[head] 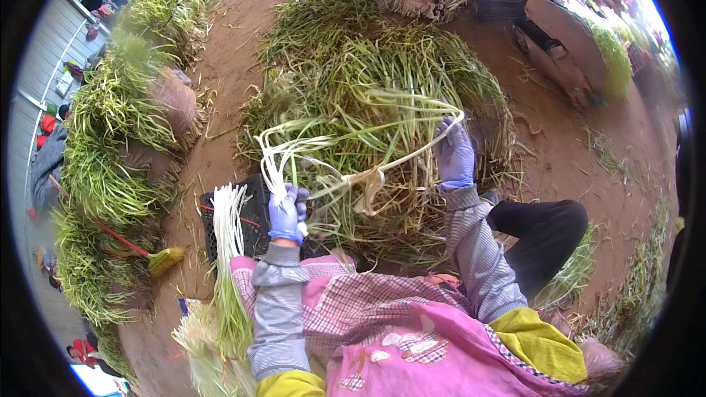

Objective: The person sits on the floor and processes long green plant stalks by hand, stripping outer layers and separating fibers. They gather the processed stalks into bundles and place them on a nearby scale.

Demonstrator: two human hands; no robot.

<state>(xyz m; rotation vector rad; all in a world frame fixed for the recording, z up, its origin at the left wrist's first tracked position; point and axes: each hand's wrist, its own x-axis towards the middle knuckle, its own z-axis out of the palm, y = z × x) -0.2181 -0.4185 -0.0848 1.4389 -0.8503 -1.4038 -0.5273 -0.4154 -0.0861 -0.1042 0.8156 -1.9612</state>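
My left hand (pixel 285 212), in a purple glove, grips a small bunch of white-stemmed green shoots (pixel 271 162), their leaves bent over to the right. At the right, my gloved right hand (pixel 455 154) pinches one long pale stalk (pixel 415 153). This stalk slants down leftward toward my left hand, and a torn, dry sheath (pixel 372 190) hangs from it. Whether its lower end touches my left hand is blurred. Beyond both hands lies a large heap of green leafy stalks (pixel 397 60). Beside my left hand, a bundle of clean white stems (pixel 229 215) rests on a black plastic crate (pixel 256 198).
Tied pale bundles (pixel 207 342) lie at lower left. A broom (pixel 165 260) with a red handle lies by a row of stacked greens (pixel 105 176). My bent knee (pixel 551 220) is at right. More sacks (pixel 557 49) and people are at upper right.
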